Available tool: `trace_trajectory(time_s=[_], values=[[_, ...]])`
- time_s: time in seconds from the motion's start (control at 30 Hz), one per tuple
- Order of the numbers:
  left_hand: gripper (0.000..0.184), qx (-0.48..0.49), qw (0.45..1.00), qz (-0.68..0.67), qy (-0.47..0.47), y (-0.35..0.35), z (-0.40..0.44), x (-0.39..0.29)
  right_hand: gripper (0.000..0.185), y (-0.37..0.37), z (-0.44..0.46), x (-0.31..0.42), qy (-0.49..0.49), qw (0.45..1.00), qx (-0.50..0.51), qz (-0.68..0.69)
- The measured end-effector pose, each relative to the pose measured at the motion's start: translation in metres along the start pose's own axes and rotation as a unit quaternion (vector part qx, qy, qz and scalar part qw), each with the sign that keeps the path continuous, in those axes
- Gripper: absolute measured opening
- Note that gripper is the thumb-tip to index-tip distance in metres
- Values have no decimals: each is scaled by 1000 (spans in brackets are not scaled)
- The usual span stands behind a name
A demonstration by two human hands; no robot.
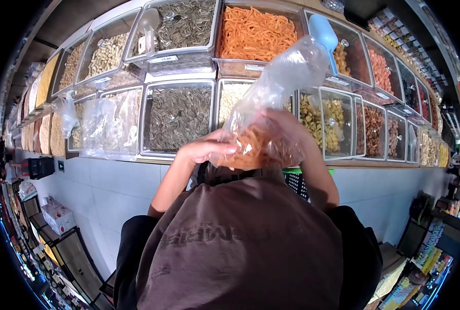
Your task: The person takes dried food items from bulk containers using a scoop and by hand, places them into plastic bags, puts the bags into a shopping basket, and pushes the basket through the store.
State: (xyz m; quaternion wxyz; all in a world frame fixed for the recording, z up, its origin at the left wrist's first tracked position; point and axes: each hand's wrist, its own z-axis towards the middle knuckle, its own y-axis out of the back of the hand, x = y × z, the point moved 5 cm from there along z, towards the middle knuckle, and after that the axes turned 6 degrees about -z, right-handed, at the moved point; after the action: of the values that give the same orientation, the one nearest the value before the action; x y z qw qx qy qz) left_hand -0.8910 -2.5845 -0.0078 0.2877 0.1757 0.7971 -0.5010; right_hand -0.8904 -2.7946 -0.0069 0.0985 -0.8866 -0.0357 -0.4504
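A clear plastic bag (292, 72) hangs in front of my chest, with orange strips (253, 146) bunched in its lower part. My left hand (204, 149) grips the bag's left side, its thumb over the plastic. On the other side, my right hand (281, 123) is closed on the bag around its middle, partly hidden by the film. The bag's loose upper part slants up and right toward a light blue scoop (323, 33). Beyond the bag stands an uncovered bin of similar orange strips (256, 31).
Two tiers of clear bins surround the bag, including sunflower seeds (180, 116), peanuts (107, 51) and yellowish pieces (334, 119). A pale scoop (148, 26) rests on an upper bin. Empty plastic bags (108, 124) lie over the lower left bins. A green-rimmed basket (297, 182) is below my right arm.
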Motion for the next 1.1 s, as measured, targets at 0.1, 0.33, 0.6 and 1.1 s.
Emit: trace_trajectory(time_s=[0.1,0.33,0.6,1.1], values=[[83,-29,994,-77,-72,7,24,-35,50,12,3,46,-21,998,9,54],[72,-100,975,-83,-179,23,73,-142,44,102,82,95,191,970,22,152],[56,-445,721,460,-267,60,55,-158,40,138,53,64,244,934,-259,28],[23,-429,464,717,-296,93,100,-219,47,182,121,120,284,819,-354,-350]])
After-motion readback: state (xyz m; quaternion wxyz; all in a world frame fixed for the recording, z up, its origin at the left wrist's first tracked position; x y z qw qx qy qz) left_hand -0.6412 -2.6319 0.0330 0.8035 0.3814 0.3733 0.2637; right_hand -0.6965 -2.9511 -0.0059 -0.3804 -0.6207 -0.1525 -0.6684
